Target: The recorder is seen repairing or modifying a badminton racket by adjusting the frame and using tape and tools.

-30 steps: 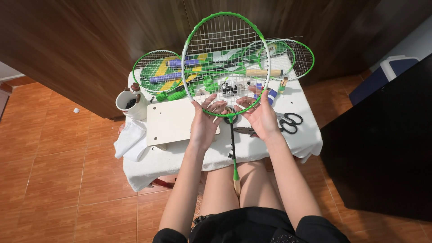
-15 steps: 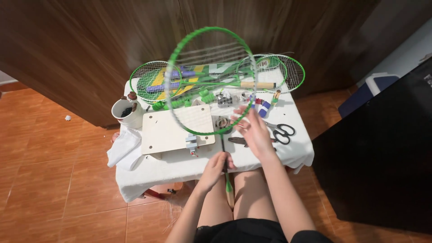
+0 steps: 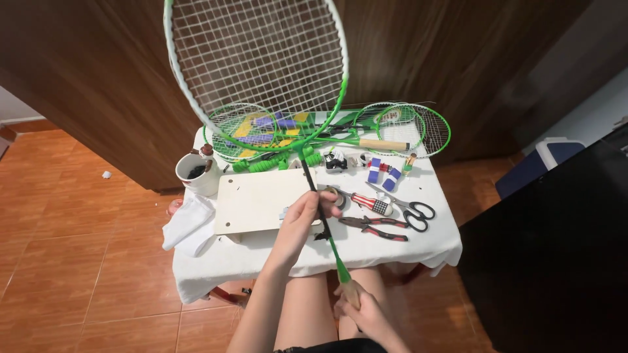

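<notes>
The green-framed racket (image 3: pixel 256 68) is the biggest thing in view, held upright over a small table draped in white cloth (image 3: pixel 392 252), its white string grid taut and even. Its thin dark shaft runs down toward the person's lap. The left hand (image 3: pixel 304 219) is closed around the shaft just below the head, and the right hand (image 3: pixel 366 314) grips the bare wooden handle low by the thighs. Holding at both points looks the sound way to keep the frame from twisting; a light, steady grip on the slim shaft seems wise.

On the table lie more green rackets (image 3: pixel 399 127), a flat pale board (image 3: pixel 261 199), a white cup (image 3: pixel 196 175), red-handled pliers (image 3: pixel 379 227), black scissors (image 3: pixel 412 209) and small blue tape rolls (image 3: pixel 383 175).
</notes>
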